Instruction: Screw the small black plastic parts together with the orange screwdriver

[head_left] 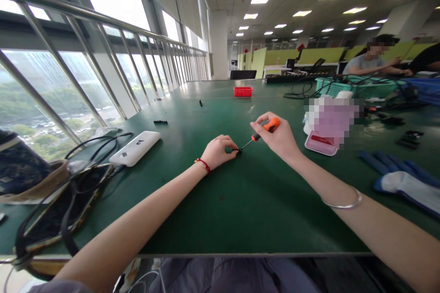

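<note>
My right hand (280,138) is closed round a small screwdriver (264,129) with an orange and black handle, its thin shaft slanting down to the left. The tip meets a tiny black part (238,150) lying on the green table (220,210). My left hand (219,150) is curled, its fingertips pinching that black part against the table. A red cord circles my left wrist and a silver bangle sits on my right forearm.
A white power bank (135,148) with black cables lies to the left, by a bag (24,169). Small black parts (160,122) and a red bin (243,91) lie further back. A pink case (321,143) and blue gloves (402,178) sit right. Another person (373,59) works at far right.
</note>
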Demonstrator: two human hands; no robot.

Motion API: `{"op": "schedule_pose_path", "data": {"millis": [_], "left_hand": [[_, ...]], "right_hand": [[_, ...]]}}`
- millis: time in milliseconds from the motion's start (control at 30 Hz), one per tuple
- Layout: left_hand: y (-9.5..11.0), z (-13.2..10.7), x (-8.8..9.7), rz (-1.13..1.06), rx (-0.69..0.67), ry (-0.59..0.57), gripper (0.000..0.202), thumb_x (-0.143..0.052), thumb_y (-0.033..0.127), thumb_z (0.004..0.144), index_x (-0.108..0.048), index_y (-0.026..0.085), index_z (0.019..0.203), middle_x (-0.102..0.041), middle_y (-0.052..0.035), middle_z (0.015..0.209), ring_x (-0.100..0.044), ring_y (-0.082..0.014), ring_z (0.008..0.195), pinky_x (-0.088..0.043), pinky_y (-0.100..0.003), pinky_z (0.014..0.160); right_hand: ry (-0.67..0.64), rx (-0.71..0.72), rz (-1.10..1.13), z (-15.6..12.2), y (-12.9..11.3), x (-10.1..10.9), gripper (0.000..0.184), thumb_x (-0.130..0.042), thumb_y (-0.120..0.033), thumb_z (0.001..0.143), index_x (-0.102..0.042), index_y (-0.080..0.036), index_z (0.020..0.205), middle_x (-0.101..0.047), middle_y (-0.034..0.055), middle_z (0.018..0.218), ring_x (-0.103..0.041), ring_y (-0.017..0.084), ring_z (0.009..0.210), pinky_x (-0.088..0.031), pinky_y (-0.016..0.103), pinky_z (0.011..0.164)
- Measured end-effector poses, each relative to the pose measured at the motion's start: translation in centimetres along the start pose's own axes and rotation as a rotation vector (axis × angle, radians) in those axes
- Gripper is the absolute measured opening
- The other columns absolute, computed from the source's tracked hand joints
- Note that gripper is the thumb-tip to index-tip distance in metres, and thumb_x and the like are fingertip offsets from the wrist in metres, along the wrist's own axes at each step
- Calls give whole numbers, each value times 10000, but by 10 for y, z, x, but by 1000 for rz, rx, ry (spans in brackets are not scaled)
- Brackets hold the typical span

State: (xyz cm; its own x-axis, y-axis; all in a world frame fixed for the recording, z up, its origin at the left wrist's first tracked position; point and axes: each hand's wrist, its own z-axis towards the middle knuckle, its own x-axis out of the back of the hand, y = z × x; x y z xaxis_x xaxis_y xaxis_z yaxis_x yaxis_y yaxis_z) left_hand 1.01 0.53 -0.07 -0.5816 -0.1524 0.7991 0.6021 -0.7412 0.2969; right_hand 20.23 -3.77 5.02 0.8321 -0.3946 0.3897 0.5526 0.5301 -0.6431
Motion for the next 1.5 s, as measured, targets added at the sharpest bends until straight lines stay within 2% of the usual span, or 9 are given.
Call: {"op": "schedule_pose_path", "data": {"millis": [167,267,467,700,867,1067,1167,1267,1500], "left_hand": [[-1,1,0,-25,34,-2,78,-624,231,720,-695,198,726,-665,-11,798,-591,-164,803,-470,-283,765],[-2,1,0,-70,86,-5,101,-622,253,725,-706,196,730,-665,-16,790,-601,-157,776,-481,-269,729],[-5,3,0,-192,176,-2,130,-616,262,732,-716,184,757,-678,-17,795,-615,-132,720,-486,-242,678],[3,0,11,-189,212,65,138,-618,268,735,-720,190,784,-687,-23,842,-620,-157,808,-490,-275,754],[7,-6,9,-205,143,-11,110,-644,271,716,-723,199,739,-683,-32,985,-623,-174,909,-473,-299,884],[4,-3,3,-150,133,-51,125,-617,272,723,-720,209,753,-706,-7,898,-639,-164,858,-486,-275,855],[-12,2,22,-75,232,71,174,-603,307,723,-724,204,794,-709,-16,914,-638,-176,862,-480,-274,848],[-40,-1,56,85,506,195,250,-592,375,717,-730,195,825,-714,-40,858,-639,-209,838,-484,-291,797],[-90,-33,114,429,986,131,316,-600,402,689,-734,196,886,-699,-97,928,-603,-324,931,-443,-407,792]], "right_hand": [[-52,-18,66,0,-1,1,284,-623,-230,620,-512,-216,881,-483,-57,648,-443,101,527,-368,246,533],[-138,-34,104,0,0,2,83,-558,-274,706,-548,-192,708,-528,-30,593,-482,115,543,-384,260,570],[-61,17,137,1,3,3,167,-495,-205,713,-528,-189,551,-587,1,586,-516,130,571,-392,259,590],[-26,-3,-148,0,30,-4,137,-510,-302,736,-568,-213,650,-616,2,635,-554,154,603,-385,263,585],[-102,30,-392,-1,57,-7,132,-508,-338,734,-596,-243,706,-641,-7,667,-577,170,619,-352,258,547],[-152,73,-427,-1,64,-7,134,-510,-355,742,-594,-252,728,-649,-8,684,-583,166,615,-352,251,536],[-204,109,-422,-1,62,-7,130,-504,-342,754,-596,-251,747,-663,-6,718,-593,165,636,-363,253,550],[-258,133,-405,-2,61,-7,121,-505,-326,757,-598,-248,757,-674,-6,748,-597,162,645,-371,256,556],[-334,146,-388,-3,60,-8,125,-504,-328,767,-595,-242,768,-678,-5,766,-600,166,670,-376,262,566]]}}
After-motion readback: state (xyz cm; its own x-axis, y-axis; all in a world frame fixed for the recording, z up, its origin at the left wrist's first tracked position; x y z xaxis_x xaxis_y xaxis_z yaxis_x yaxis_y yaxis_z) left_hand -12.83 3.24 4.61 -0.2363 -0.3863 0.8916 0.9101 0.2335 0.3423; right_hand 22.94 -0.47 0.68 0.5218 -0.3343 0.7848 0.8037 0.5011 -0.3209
